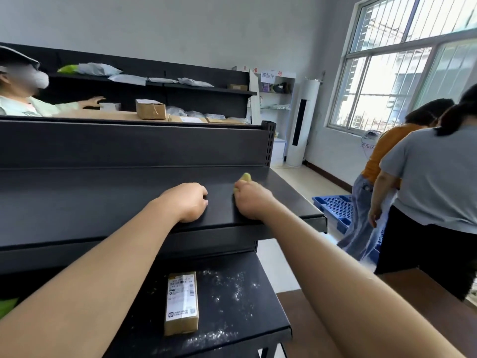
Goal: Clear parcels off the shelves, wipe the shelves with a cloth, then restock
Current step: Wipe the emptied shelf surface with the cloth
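Grey walls and a barred window point(402, 81) closed in the room, with a white floor-standing unit point(302, 122) in the corner and a blue pallet point(335, 208) on the floor beside it. Black metal shelving filled the foreground. Both hands lay on the upper shelf point(103, 202), near its right end and just apart from each other. The left hand point(189, 201) rested knuckles-up with its fingers curled under, and nothing showed in it. The right hand point(251, 200) gripped a yellow-green cloth point(245, 177), most of it hidden in the fist, with one end poking out beyond the fingers against the shelf's surface. On the lower shelf point(245, 326) one brown parcel point(181, 302) lay flat with its printed label facing up, and white specks of dust point(232, 293) were scattered to its right. Behind stood another shelving unit point(206, 91) carrying grey mailing bags point(99, 69), and a cardboard box point(150, 109) sat in front of it. A masked person point(23, 99) reached towards that box from the left, while two people, one in a grey top point(433, 189) and one in an orange top point(387, 148), stood at the right.
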Tool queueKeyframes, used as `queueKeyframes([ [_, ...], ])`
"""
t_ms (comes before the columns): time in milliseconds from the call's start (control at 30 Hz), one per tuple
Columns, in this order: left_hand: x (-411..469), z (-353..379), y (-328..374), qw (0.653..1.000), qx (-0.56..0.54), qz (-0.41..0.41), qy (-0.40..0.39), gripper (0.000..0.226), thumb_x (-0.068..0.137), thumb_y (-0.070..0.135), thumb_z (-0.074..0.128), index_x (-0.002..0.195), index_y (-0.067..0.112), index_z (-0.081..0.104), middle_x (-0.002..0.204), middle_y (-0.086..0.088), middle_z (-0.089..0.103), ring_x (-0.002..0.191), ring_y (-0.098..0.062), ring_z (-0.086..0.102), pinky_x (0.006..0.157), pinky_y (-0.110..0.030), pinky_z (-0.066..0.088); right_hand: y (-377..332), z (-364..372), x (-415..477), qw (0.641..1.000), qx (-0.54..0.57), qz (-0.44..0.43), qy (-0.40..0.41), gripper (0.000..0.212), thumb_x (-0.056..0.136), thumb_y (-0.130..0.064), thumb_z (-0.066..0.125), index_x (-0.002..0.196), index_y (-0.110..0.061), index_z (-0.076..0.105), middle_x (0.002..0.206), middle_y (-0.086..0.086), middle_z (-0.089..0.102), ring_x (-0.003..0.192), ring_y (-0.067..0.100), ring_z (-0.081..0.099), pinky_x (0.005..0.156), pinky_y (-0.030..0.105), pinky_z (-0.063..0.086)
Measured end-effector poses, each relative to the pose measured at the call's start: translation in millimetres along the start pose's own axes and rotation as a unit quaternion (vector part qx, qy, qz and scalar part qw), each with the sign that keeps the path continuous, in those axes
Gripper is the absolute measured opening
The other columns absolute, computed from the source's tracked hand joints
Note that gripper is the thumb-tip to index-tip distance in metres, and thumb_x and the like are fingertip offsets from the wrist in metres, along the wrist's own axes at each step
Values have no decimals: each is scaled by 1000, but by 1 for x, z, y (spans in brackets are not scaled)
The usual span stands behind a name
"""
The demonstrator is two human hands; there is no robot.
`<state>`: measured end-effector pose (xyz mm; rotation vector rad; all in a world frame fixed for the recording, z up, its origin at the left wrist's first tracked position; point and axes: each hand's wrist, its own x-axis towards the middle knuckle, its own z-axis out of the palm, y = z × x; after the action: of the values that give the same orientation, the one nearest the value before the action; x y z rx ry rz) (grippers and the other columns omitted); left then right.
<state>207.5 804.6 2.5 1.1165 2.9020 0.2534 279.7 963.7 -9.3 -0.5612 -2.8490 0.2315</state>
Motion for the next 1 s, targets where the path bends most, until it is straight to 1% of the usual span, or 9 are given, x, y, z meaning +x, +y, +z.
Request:
queueKeyframes([
  [233, -34, 2, -3, 1000, 0, 16, 25, 26, 99, 27, 39, 111, 18, 60, 118, 0, 59, 106, -23, 54, 87, -35, 46, -20, 11, -47, 994, 25, -54, 87, 26, 98, -24, 33, 108, -17, 56, 120, 9, 54, 107, 32, 54, 84, 38, 35],
  [400, -52, 7, 2, 998, -16, 18, 64, 29, 99, 19, 32, 71, 19, 41, 84, 2, 50, 80, -21, 50, 63, -31, 36, 50, -4, -68, 989, 44, 58, 129, 28, 99, -33, 34, 116, -23, 55, 121, 8, 60, 106, 31, 57, 89, 39, 39],
  [500, -62, 11, 0, 995, -42, 15, 86, 33, 99, 18, 32, 66, 18, 35, 74, 4, 42, 71, -19, 46, 55, -31, 31, 87, -16, -76, 981, 85, 110, 138, 29, 99, -23, 36, 121, -22, 54, 125, 9, 57, 108, 30, 54, 87, 39, 41],
  [567, -68, 13, -3, 994, -51, 17, 97, 33, 99, 19, 32, 66, 16, 35, 74, 2, 44, 67, -18, 46, 53, -30, 29, 100, -22, -80, 970, 113, 140, 163, 24, 95, -11, 37, 106, -15, 58, 120, 13, 57, 103, 31, 52, 84, 39, 41],
  [633, -72, 13, -7, 993, -55, 12, 99, 33, 99, 20, 33, 66, 16, 34, 76, 1, 45, 66, -18, 45, 53, -30, 29, 97, -26, -81, 959, 119, 173, 192, 24, 89, -2, 37, 95, -14, 57, 114, 16, 56, 97, 31, 53, 80, 37, 41],
  [733, -77, 11, -13, 994, -39, -14, 99, 34, 100, 24, 34, 66, 18, 31, 87, -1, 45, 73, -20, 45, 60, -32, 34, 49, -20, -81, 963, 107, 118, 218, 36, 87, 3, 40, 113, -16, 57, 118, 12, 55, 104, 33, 55, 86, 38, 44],
  [867, -81, 13, -17, 995, -32, -23, 93, 29, 101, 25, 32, 75, 15, 37, 102, -7, 49, 85, -24, 48, 72, -35, 42, -45, 19, -87, 974, 104, -40, 196, 31, 90, -6, 42, 113, -23, 55, 117, 5, 56, 105, 31, 54, 92, 40, 39],
  [933, -83, 15, -18, 995, -33, -16, 96, 26, 102, 25, 30, 81, 13, 40, 107, -8, 50, 91, -26, 50, 78, -38, 45, -56, 28, -88, 974, 98, -65, 193, 26, 93, -13, 40, 110, -24, 56, 117, 2, 57, 105, 28, 54, 95, 39, 34],
  [1000, -83, 17, -19, 994, -41, -16, 99, 26, 102, 24, 28, 83, 13, 41, 107, -7, 49, 91, -25, 51, 80, -37, 45, -35, 20, -84, 979, 79, -40, 183, 25, 96, -21, 38, 111, -21, 58, 114, 5, 60, 104, 30, 56, 93, 38, 35],
])
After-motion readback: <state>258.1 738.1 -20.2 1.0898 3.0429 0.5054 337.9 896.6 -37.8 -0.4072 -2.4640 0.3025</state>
